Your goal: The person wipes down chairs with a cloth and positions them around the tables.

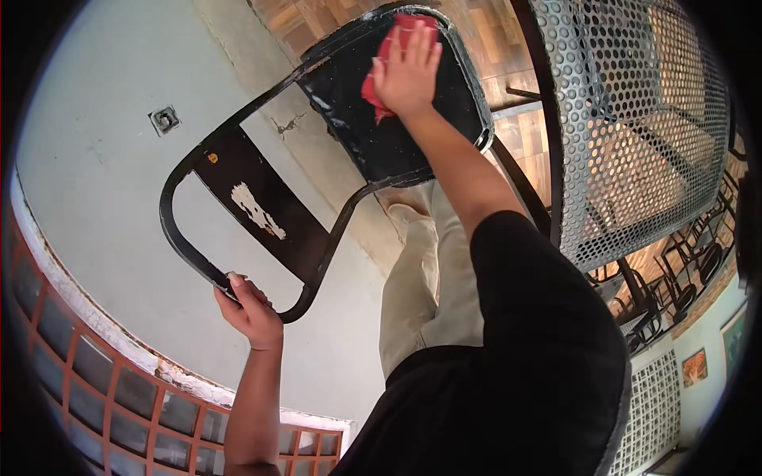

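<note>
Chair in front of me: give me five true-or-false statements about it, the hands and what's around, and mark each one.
1. The right hand lies on a red cloth on the seat of the chair. True.
2. Both hands are on the cloth. False: the left hand grips the top bar of the backrest.
3. The backrest panel has a pale patch. True.
4. The seat is white all over. False: it is mostly black, with a few light marks.
5. A perforated metal surface shows to the right of the chair in the picture. True.
</note>
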`<act>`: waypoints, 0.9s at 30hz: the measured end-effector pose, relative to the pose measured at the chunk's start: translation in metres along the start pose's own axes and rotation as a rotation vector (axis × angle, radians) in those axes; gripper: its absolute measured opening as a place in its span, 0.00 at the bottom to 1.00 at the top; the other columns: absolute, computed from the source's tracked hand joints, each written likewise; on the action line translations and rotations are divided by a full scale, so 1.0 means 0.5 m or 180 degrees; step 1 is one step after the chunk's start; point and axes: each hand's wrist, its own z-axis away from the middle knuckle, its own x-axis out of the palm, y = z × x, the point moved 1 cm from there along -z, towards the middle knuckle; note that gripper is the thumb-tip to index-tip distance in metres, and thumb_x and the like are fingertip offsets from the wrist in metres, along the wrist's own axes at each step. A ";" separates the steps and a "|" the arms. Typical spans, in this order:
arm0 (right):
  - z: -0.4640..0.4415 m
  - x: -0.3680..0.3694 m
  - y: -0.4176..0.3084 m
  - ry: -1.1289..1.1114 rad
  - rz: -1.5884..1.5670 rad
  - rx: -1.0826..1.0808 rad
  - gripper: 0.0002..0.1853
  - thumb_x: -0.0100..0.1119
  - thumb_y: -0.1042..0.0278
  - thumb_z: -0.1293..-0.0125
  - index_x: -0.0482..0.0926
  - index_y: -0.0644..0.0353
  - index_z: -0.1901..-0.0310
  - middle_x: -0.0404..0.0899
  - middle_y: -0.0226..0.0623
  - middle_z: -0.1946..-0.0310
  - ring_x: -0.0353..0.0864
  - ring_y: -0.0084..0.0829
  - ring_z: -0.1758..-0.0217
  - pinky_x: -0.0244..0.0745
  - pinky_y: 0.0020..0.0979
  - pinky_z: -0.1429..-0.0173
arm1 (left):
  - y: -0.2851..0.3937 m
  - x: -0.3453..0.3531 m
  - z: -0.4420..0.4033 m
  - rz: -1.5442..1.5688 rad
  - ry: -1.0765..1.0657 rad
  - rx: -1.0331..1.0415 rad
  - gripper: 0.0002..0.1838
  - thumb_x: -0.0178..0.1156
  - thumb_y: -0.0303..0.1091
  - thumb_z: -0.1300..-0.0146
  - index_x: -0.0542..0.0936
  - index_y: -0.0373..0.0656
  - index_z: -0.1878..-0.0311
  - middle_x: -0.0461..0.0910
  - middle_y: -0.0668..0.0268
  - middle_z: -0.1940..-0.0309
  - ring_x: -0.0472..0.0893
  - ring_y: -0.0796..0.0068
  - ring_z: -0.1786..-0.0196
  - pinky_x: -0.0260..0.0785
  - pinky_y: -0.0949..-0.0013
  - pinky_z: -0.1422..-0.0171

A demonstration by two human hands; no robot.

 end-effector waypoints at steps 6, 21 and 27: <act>0.191 0.038 -0.117 -0.1119 -0.0749 -0.1913 0.30 0.53 0.49 0.28 0.74 0.58 0.30 0.51 0.53 0.18 0.48 0.46 0.14 0.42 0.51 0.15 | 0.007 0.001 0.010 -0.0112 0.0015 0.0073 0.16 0.51 0.47 0.20 0.69 0.44 0.59 0.62 0.77 0.84 0.59 0.88 0.84 0.50 0.78 0.80; 0.463 -0.190 0.161 -0.3606 -0.5467 0.3617 0.21 0.48 0.52 0.20 0.82 0.60 0.45 0.82 0.44 0.42 0.82 0.41 0.39 0.75 0.41 0.31 | -0.022 0.000 -0.008 0.0122 0.0111 0.0726 0.17 0.55 0.47 0.21 0.73 0.43 0.61 0.67 0.75 0.81 0.66 0.86 0.80 0.59 0.75 0.75; 0.380 -0.365 -0.053 -0.3549 -0.6331 0.3472 0.31 0.46 0.36 0.23 0.81 0.59 0.45 0.86 0.42 0.55 0.87 0.37 0.56 0.84 0.38 0.49 | -0.010 -0.015 -0.008 0.0124 -0.0096 0.0480 0.18 0.54 0.44 0.21 0.74 0.36 0.58 0.76 0.65 0.74 0.75 0.74 0.73 0.67 0.65 0.66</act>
